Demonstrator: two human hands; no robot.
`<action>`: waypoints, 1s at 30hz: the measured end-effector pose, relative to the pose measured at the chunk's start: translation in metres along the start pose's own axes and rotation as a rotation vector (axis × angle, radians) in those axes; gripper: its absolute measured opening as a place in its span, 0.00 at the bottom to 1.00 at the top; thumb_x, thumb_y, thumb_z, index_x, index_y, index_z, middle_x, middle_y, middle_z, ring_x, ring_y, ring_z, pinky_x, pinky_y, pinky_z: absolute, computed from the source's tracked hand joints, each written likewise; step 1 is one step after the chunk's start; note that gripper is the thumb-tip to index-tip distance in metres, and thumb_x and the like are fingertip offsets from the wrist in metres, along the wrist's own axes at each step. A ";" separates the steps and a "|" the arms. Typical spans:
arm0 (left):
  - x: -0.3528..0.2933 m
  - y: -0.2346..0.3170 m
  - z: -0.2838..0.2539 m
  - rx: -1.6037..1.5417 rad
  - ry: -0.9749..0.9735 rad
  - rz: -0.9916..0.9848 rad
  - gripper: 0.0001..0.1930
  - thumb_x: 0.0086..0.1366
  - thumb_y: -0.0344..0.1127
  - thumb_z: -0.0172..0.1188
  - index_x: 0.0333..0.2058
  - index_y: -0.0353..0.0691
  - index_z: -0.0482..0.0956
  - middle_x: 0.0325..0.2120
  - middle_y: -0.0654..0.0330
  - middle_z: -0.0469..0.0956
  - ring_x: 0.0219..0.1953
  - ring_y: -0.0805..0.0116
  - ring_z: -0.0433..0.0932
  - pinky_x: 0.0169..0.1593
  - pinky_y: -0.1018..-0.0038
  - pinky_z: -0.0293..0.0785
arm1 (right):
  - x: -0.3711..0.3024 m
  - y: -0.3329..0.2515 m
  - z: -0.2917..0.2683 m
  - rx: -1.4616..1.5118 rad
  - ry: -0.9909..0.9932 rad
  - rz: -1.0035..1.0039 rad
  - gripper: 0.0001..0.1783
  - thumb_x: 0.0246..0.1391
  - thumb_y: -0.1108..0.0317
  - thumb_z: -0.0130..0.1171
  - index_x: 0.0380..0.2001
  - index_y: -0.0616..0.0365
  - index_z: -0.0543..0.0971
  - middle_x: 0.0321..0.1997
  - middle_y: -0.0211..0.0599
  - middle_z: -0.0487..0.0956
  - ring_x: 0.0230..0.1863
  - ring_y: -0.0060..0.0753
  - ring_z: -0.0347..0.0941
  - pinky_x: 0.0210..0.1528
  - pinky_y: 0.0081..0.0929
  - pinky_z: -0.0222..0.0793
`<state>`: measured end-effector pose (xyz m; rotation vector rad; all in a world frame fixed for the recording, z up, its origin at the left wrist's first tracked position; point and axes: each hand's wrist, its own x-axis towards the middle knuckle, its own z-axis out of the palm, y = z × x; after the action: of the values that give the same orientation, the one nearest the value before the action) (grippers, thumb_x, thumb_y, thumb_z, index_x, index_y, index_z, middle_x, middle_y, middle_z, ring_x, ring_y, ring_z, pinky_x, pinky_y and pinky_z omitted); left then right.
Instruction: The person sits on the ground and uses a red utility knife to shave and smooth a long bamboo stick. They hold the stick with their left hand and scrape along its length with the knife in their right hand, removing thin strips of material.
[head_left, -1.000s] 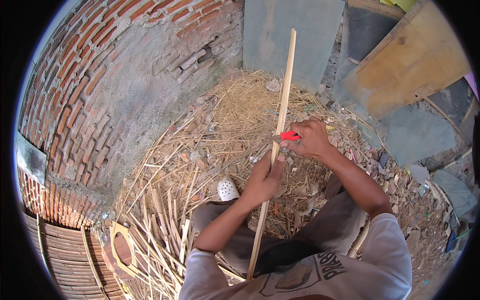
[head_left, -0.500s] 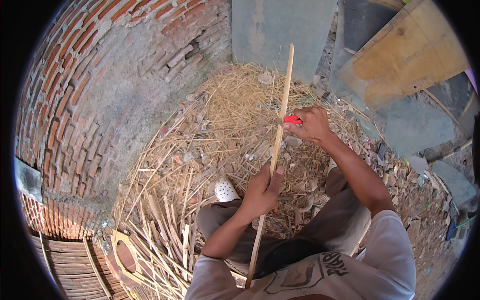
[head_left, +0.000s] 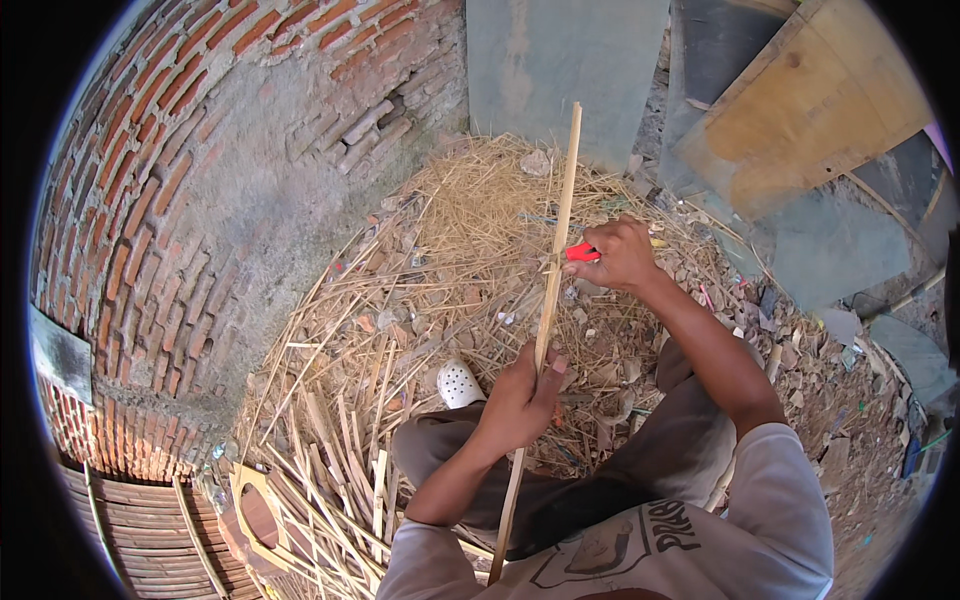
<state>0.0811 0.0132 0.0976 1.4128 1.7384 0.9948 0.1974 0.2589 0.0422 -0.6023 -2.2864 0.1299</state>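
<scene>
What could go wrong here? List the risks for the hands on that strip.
1. The right hand works a red-handled tool against the long bamboo strip; the left hand grips the same strip just below, so a slip toward the body might catch its fingers.
2. The strip's far end stands free and unsupported, so it may flex or twist under the tool.
3. Splinters from the strip's edges could prick the bare gripping palm.

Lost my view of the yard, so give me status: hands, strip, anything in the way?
Left hand shut on bamboo strip. Right hand holds red-handled knife against strip. Shavings pile underfoot, strip unobstructed.
</scene>
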 end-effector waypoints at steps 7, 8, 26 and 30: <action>-0.035 -0.001 0.010 -0.045 -0.010 -0.065 0.10 0.71 0.38 0.50 0.38 0.36 0.67 0.18 0.56 0.74 0.21 0.64 0.76 0.28 0.68 0.69 | -0.002 0.008 0.000 -0.015 0.001 -0.035 0.30 0.42 0.33 0.61 0.14 0.52 0.76 0.13 0.35 0.73 0.17 0.43 0.71 0.27 0.38 0.66; -0.039 -0.001 0.012 -0.042 -0.010 -0.073 0.10 0.70 0.38 0.50 0.39 0.36 0.67 0.18 0.56 0.74 0.22 0.64 0.76 0.28 0.68 0.70 | -0.004 0.007 0.000 -0.007 0.006 -0.052 0.30 0.42 0.34 0.61 0.14 0.52 0.75 0.13 0.36 0.73 0.17 0.45 0.71 0.27 0.39 0.66; -0.143 -0.014 0.034 -0.201 -0.099 -0.017 0.12 0.72 0.37 0.48 0.47 0.35 0.68 0.18 0.60 0.69 0.20 0.72 0.69 0.27 0.73 0.66 | 0.006 0.089 -0.033 -0.105 -0.170 0.660 0.47 0.51 0.22 0.38 0.30 0.60 0.83 0.27 0.53 0.80 0.38 0.52 0.77 0.43 0.46 0.70; -0.149 -0.017 0.037 -0.489 -0.128 -0.239 0.14 0.74 0.38 0.43 0.52 0.36 0.68 0.18 0.65 0.67 0.19 0.80 0.64 0.24 0.81 0.62 | -0.011 0.132 -0.037 0.041 -0.313 0.905 0.47 0.53 0.24 0.40 0.40 0.64 0.81 0.37 0.57 0.80 0.45 0.53 0.77 0.49 0.45 0.69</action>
<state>0.1323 -0.1294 0.0710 0.9140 1.4047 1.0774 0.2805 0.3675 0.0259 -1.6459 -2.1071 0.7400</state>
